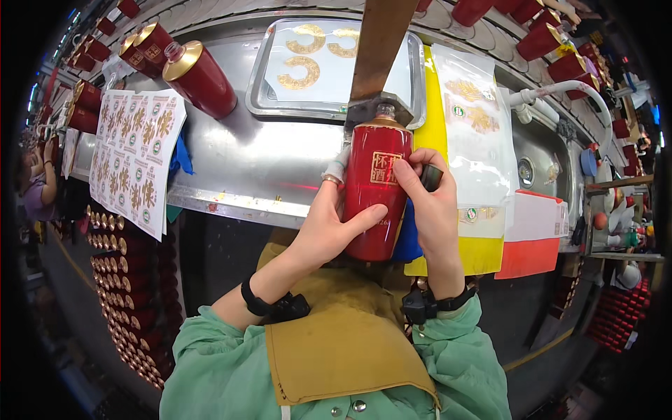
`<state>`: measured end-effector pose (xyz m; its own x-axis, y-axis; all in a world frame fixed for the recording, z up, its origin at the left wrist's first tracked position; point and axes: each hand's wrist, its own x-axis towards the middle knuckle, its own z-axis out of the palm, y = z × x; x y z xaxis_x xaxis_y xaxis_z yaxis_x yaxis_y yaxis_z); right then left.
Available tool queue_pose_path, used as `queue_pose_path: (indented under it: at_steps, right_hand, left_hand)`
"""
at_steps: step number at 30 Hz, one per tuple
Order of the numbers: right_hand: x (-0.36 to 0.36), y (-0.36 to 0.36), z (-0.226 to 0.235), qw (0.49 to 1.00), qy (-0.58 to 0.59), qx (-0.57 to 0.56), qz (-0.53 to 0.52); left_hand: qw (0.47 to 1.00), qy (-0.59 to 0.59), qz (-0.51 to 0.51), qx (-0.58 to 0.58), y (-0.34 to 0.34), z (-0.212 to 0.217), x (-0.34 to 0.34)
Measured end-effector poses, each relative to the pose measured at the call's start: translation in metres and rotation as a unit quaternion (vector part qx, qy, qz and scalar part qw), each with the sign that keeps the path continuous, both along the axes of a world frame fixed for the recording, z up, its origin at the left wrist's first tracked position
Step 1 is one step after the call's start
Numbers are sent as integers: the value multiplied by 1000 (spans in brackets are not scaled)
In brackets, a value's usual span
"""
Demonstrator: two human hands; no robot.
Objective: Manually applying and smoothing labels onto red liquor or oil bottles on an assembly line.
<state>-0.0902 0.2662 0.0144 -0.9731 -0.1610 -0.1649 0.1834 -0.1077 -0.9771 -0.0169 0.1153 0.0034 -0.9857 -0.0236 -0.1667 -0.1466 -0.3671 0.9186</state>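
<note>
Our left hand (323, 225) holds the red bottle (381, 194); at its three o'clock our right hand (434, 208), gripping a dark object (432, 178), likely smooths the gold label (381, 168); next, even pressure.

I am facing a shiny stainless-steel counter (280, 161), with a steel sink (547, 154) sitting to my right beside a curved white pipe (577, 85). Beyond, a grey slatted conveyor (448, 35) is stretching across. Dark grey floor (52, 294) is spreading below, a straight yellow line (539, 351) crossing it; small white lights (72, 14) are glowing far left.
</note>
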Motion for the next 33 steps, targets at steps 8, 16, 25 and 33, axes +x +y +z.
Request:
queue_pose_path:
  at_steps: [8, 16, 25, 33]
  right_hand:
    - [2, 12, 4, 999, -39, -21, 20]
    - [43, 42, 18, 999, 44, 2, 16]
    - [87, 35, 15, 993, 69, 77, 65]
    - [87, 35, 11, 994, 67, 74, 52]
  left_hand:
    - [1000, 7, -7, 18, -2, 2, -2]
    - [1000, 4, -14, 2, -2, 3, -1]
    - [1000, 15, -6, 12, -3, 0, 1]
    - [1000, 16, -6, 10, -3, -1, 1]
